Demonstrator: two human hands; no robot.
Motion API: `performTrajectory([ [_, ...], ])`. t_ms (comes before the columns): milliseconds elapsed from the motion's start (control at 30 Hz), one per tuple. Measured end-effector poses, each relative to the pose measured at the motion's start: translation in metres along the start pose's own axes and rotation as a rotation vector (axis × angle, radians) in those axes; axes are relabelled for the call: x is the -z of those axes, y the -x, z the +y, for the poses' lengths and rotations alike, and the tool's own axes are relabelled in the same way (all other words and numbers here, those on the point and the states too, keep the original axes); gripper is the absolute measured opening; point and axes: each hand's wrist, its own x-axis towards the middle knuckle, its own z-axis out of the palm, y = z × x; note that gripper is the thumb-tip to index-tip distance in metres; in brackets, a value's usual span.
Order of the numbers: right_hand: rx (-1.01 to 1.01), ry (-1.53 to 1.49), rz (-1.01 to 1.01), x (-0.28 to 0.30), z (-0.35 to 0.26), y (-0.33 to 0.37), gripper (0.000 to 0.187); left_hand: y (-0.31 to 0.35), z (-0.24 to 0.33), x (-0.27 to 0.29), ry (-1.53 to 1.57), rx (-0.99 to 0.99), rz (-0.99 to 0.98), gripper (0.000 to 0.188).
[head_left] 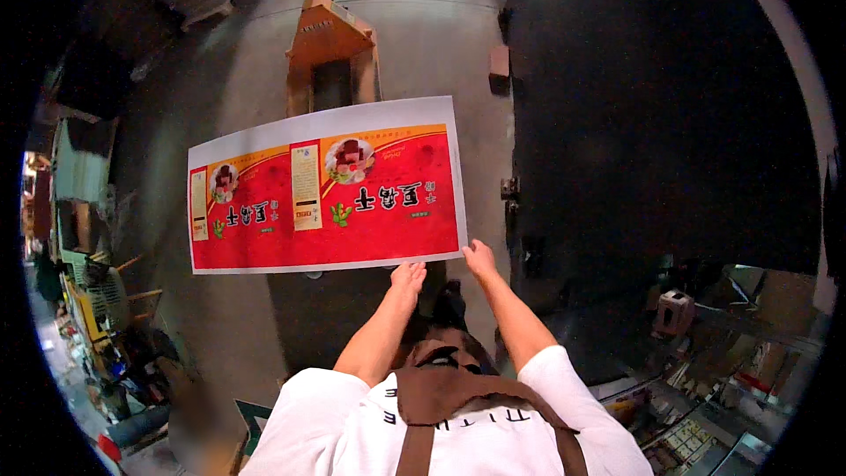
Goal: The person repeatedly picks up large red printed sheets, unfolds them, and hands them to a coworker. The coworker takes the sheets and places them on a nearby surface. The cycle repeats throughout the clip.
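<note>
A large printed sheet [379, 242] spreads out in front of me. It is red with a white border and bears two repeated package designs, upside down from where I stand. My left hand [407, 282] is closed at the sheet's near edge, right of its middle. At the near right corner, my right hand [478, 258] pinches the sheet, fingers closed on it. Parts of the fingertips are hard to make out. Whatever lies beneath the sheet is hidden.
Beyond the sheet stands an orange pallet jack [328, 31], its forks running under the sheet's far edge. A small brown box-like block [500, 66] sits by a large dark surface [652, 123] on the right. Cluttered equipment lines the left, with a pinkish container [674, 311] at lower right.
</note>
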Motion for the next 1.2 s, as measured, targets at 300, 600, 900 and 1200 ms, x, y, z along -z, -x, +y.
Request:
performTrajectory([
  [300,-0.086,0.001,-0.048,-0.009,-0.021,-0.02,0.039,0.019,0.012,-0.008,0.072,0.06,-0.019,0.036],
  [600,-0.096,0.226,-0.057,0.013,-0.046,-0.011,0.034,0.027,0.003,0.002,0.118,0.01,-0.103,0.029],
  [900,0.015,0.257,0.0,0.033,-0.057,-0.008,0.032,0.027,-0.008,0.001,0.06,0.078,-0.202,0.038],
  [1200,0.054,-0.21,0.011,0.062,-0.073,0.004,0.04,0.047,-0.004,-0.02,0.259,0.038,-0.379,0.025],
])
